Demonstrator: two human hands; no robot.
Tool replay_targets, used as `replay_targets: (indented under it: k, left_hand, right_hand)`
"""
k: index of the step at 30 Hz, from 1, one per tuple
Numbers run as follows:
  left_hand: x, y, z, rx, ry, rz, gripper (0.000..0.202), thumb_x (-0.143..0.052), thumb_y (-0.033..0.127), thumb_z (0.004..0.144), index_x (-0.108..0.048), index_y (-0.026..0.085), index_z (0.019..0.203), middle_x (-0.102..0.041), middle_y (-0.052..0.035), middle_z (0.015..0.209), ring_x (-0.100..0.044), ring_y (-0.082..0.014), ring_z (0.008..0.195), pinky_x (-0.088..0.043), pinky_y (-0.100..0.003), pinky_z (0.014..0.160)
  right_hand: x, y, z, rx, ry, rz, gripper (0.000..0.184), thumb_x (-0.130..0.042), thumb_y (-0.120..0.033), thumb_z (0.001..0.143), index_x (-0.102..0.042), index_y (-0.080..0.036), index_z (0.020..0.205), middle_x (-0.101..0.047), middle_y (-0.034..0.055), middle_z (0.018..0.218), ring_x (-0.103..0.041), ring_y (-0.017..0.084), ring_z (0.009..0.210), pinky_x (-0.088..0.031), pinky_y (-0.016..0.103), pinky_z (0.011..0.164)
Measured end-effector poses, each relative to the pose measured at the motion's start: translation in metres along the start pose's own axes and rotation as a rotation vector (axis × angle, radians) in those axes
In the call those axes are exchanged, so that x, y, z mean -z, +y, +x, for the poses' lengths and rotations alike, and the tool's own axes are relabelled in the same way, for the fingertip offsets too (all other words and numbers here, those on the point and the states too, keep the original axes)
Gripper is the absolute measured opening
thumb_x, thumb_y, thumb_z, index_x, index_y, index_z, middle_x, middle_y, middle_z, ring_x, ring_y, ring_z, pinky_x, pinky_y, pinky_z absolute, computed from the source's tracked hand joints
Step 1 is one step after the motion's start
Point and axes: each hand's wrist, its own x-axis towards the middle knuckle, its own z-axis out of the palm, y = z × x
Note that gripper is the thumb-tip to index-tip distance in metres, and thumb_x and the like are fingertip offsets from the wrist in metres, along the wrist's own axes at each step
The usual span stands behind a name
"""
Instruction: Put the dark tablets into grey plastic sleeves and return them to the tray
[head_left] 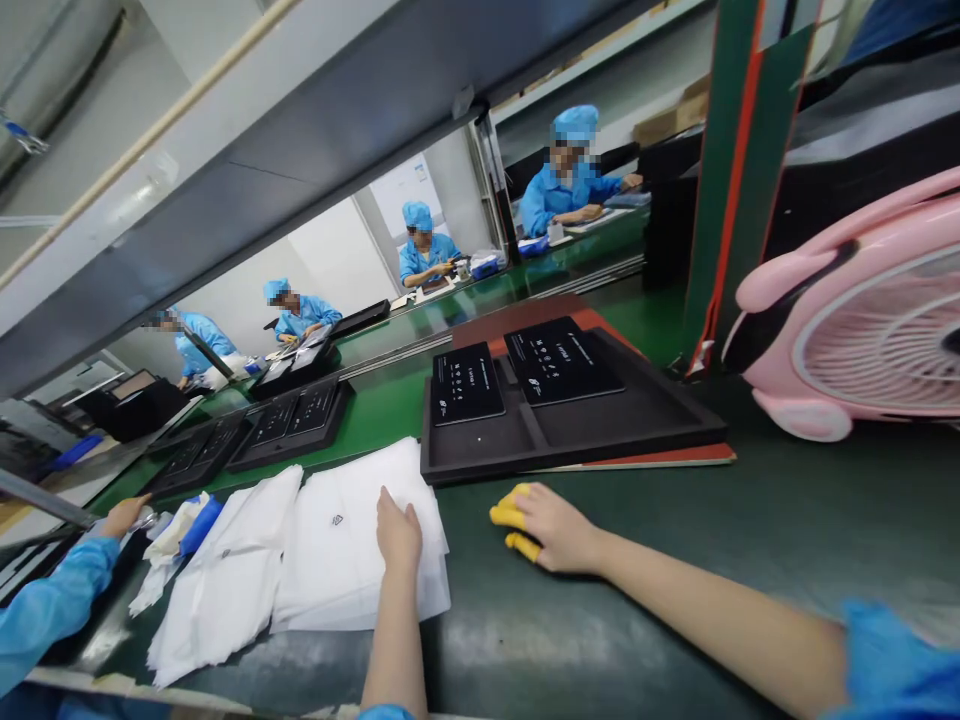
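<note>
My left hand (399, 533) rests on the right part of a stack of white plastic bags (341, 570), its thumb and a finger apart; the other fingers are hard to make out. My right hand (551, 528) is over the dark green tabletop, with yellow finger cots on its fingertips. Those fingers are apart from the thumb and nothing shows between them. Just beyond it sits a black tray (570, 440) with two compartments. One black panel with white print (466, 384) lies in its left compartment, another black panel (562, 362) in the right.
A second pile of white bags (232, 570) and a blue-and-white bundle (196, 525) lie to the left, near another person's hand (124, 517). More black trays (292, 425) line the green conveyor (375, 400). A pink fan (862, 310) stands at right; a shelf (247, 190) hangs overhead.
</note>
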Motion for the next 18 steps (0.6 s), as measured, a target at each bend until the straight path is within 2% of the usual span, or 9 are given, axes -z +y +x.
replay_targets:
  k: [2, 3, 5, 7, 12, 16, 18]
  left_hand:
    - [0.001, 0.000, 0.010, -0.011, -0.005, -0.043, 0.052, -0.035, 0.024, 0.087, -0.024, 0.006, 0.134, -0.046, -0.0175, 0.127, -0.052, -0.0189, 0.108, -0.041, -0.027, 0.084]
    - [0.000, 0.000, 0.014, -0.028, -0.011, -0.032, 0.048, -0.037, 0.025, 0.087, -0.029, 0.008, 0.131, -0.049, -0.0159, 0.123, -0.053, -0.0183, 0.105, -0.042, -0.027, 0.082]
    - [-0.004, 0.000, 0.021, -0.073, -0.040, 0.039, 0.036, -0.042, 0.030, 0.086, -0.044, 0.011, 0.117, -0.053, -0.0131, 0.115, -0.054, -0.0190, 0.102, -0.041, -0.027, 0.079]
    - [-0.006, -0.001, 0.026, -0.092, -0.065, 0.121, 0.025, -0.042, 0.033, 0.086, -0.051, 0.014, 0.100, -0.055, -0.0108, 0.108, -0.054, -0.0197, 0.098, -0.041, -0.028, 0.076]
    - [-0.007, -0.005, 0.034, -0.065, -0.059, 0.205, 0.023, -0.032, 0.028, 0.089, -0.051, 0.018, 0.082, -0.058, -0.0073, 0.096, -0.057, -0.0188, 0.087, -0.039, -0.028, 0.070]
    - [-0.008, -0.009, 0.036, -0.007, 0.006, 0.080, 0.020, -0.038, 0.032, 0.087, -0.050, 0.018, 0.092, -0.060, -0.0075, 0.097, -0.057, -0.0180, 0.088, -0.040, -0.027, 0.072]
    - [-0.006, -0.010, 0.038, -0.015, -0.014, 0.076, 0.024, -0.043, 0.037, 0.084, -0.049, 0.017, 0.095, -0.060, -0.0079, 0.095, -0.057, -0.0186, 0.088, -0.041, -0.027, 0.072]
  right_hand:
    - [-0.015, -0.012, 0.012, 0.017, -0.068, 0.085, 0.022, -0.047, -0.025, 0.081, -0.060, -0.018, 0.098, -0.060, 0.0065, 0.086, -0.050, 0.016, 0.079, -0.038, 0.029, 0.070]
    - [-0.021, -0.015, 0.016, 0.014, -0.083, 0.109, 0.021, -0.048, -0.027, 0.081, -0.061, -0.018, 0.095, -0.059, 0.0062, 0.083, -0.049, 0.015, 0.076, -0.037, 0.029, 0.068]
    - [-0.027, -0.018, 0.022, 0.017, -0.084, 0.144, 0.019, -0.048, -0.028, 0.080, -0.061, -0.018, 0.089, -0.057, 0.0052, 0.079, -0.047, 0.015, 0.072, -0.036, 0.028, 0.065]
    - [-0.029, -0.019, 0.024, 0.035, -0.059, 0.173, 0.017, -0.048, -0.028, 0.080, -0.061, -0.018, 0.085, -0.056, 0.0039, 0.075, -0.045, 0.014, 0.068, -0.036, 0.027, 0.063]
    - [-0.016, -0.002, 0.025, 0.018, 0.067, 0.196, 0.015, -0.048, -0.025, 0.081, -0.061, -0.018, 0.083, -0.055, 0.0030, 0.072, -0.043, 0.013, 0.065, -0.034, 0.026, 0.061]
    - [0.000, 0.026, 0.027, 0.027, 0.130, 0.066, 0.017, -0.047, -0.026, 0.082, -0.061, -0.017, 0.088, -0.055, 0.0041, 0.074, -0.041, 0.014, 0.067, -0.033, 0.027, 0.061]
    - [0.012, 0.041, 0.033, -0.019, 0.136, -0.026, 0.019, -0.047, -0.026, 0.082, -0.061, -0.016, 0.090, -0.055, 0.0049, 0.076, -0.041, 0.015, 0.068, -0.033, 0.028, 0.062]
